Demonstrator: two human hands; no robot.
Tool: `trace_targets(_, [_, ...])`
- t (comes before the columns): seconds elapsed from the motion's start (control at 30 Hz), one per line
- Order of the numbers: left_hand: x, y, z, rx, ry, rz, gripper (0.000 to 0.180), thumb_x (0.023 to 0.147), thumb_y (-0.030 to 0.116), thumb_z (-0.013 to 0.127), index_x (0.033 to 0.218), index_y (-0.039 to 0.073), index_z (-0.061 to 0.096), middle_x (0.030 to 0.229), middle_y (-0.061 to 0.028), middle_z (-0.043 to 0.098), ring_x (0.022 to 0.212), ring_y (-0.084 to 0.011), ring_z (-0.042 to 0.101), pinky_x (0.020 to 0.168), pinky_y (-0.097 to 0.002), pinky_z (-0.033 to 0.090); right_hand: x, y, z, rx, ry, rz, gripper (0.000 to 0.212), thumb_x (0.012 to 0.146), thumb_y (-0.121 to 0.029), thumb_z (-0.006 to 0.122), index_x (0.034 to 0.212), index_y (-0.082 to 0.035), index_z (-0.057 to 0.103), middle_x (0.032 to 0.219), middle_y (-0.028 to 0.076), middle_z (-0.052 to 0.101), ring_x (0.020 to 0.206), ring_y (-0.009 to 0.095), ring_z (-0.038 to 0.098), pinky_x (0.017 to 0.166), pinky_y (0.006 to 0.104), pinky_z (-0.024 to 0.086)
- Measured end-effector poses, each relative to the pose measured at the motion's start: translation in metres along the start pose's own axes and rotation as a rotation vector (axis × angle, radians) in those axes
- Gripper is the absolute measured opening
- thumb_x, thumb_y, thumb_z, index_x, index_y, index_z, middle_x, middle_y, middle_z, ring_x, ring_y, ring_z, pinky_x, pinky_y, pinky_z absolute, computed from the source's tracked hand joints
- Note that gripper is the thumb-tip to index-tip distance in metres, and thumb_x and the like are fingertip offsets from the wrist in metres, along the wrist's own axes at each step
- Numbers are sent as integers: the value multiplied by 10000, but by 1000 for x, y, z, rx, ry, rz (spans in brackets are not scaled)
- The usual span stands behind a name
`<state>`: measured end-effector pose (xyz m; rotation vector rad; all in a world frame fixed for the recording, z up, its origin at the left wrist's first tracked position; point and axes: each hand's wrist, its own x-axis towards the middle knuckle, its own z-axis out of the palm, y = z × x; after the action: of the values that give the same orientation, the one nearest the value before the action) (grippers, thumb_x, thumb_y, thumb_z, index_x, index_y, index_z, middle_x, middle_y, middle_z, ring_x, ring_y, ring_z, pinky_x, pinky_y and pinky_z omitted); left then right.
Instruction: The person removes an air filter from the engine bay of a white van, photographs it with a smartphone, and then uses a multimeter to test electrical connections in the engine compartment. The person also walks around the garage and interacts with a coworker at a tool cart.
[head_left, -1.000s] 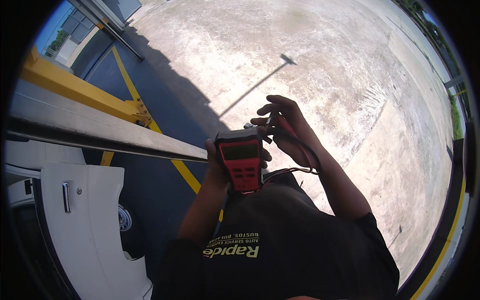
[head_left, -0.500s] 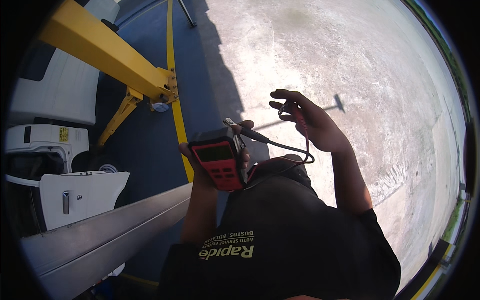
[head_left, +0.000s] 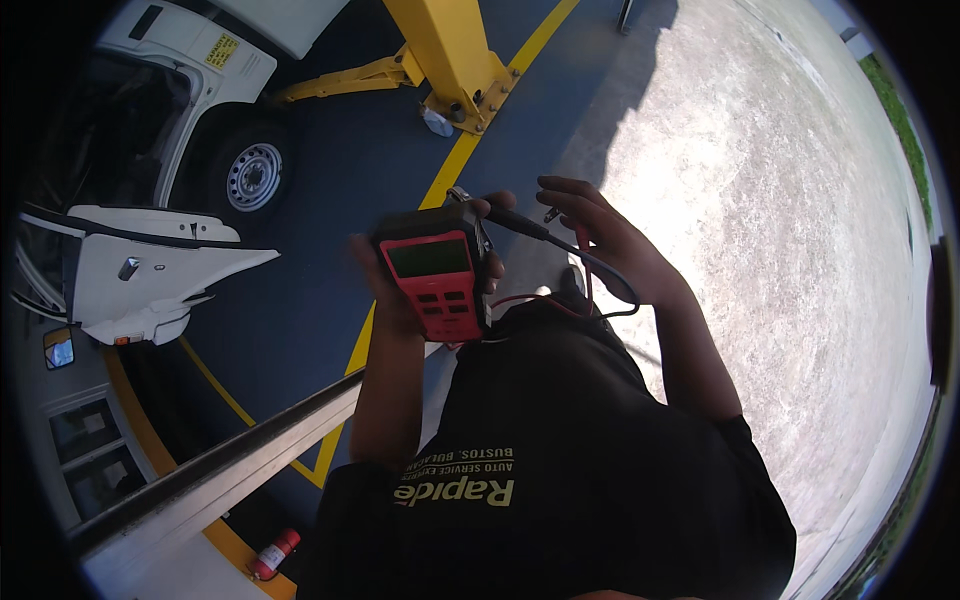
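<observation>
My left hand [head_left: 374,282] is wrapped round a red and black handheld battery tester [head_left: 432,285], its dark screen facing up. A black-handled clamp [head_left: 516,222] is held along the tester's far right side, by the fingertips of that hand. On the right, my right hand [head_left: 628,250] is closed on a red-handled clamp [head_left: 584,243], whose metal jaws show partly by the fingers. Black and red leads loop between the clamps and the tester, in front of my dark shirt. The two hands are apart.
To the left stands a white vehicle with an open door [head_left: 150,262] and a wheel [head_left: 252,178]. A yellow lift post [head_left: 450,60] is bolted to the blue floor. A metal beam [head_left: 230,455] runs at the lower left, near a red fire extinguisher [head_left: 276,553]. Sunlit concrete lies right.
The view has swung left, so the lift post sits further right and the wheel and extinguisher show. Both hands keep hold; the tester is slightly higher in the picture.
</observation>
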<state>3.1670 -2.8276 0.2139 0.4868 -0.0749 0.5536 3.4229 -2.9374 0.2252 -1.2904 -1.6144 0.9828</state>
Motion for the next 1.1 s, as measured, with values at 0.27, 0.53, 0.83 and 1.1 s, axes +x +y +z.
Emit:
trace_targets(0.27, [65, 49, -40, 146, 121, 307, 1252, 801, 975, 353, 1449, -91, 462, 1529, -310, 386, 986, -333, 739, 728, -361, 661, 156, 28, -76, 1107, -799, 204, 554, 1022, -131, 577, 1479, 124, 398, 1459, 305, 503, 1282, 405, 600, 1042, 485, 516])
trace_targets(0.53, [79, 152, -135, 167, 331, 491, 1200, 823, 963, 334, 1464, -38, 501, 1536, -281, 431, 1058, -333, 710, 801, -399, 636, 351, 71, -10, 1688, -921, 547, 961, 954, -561, 625, 1499, 158, 292, 1398, 446, 482, 1210, 566, 604, 1022, 639, 501])
trace_targets(0.83, [93, 367, -188, 253, 284, 555, 1159, 849, 935, 359, 1461, -38, 508, 1537, -269, 406, 1084, -340, 694, 893, -413, 606, 600, 49, 58, 1086, -1322, 354, 910, 963, -598, 583, 1459, 141, 394, 1375, 334, 566, 1228, 443, 629, 1032, 462, 531])
trace_targets(1.1, [62, 508, -238, 324, 63, 493, 1065, 909, 769, 500, 1409, -172, 484, 1510, -361, 350, 979, -371, 727, 857, -404, 595, 791, 84, 156, 475, -356, 253, 454, 979, -99, 623, 1394, 40, 501, 1250, 184, 606, 1043, 282, 703, 879, 340, 543])
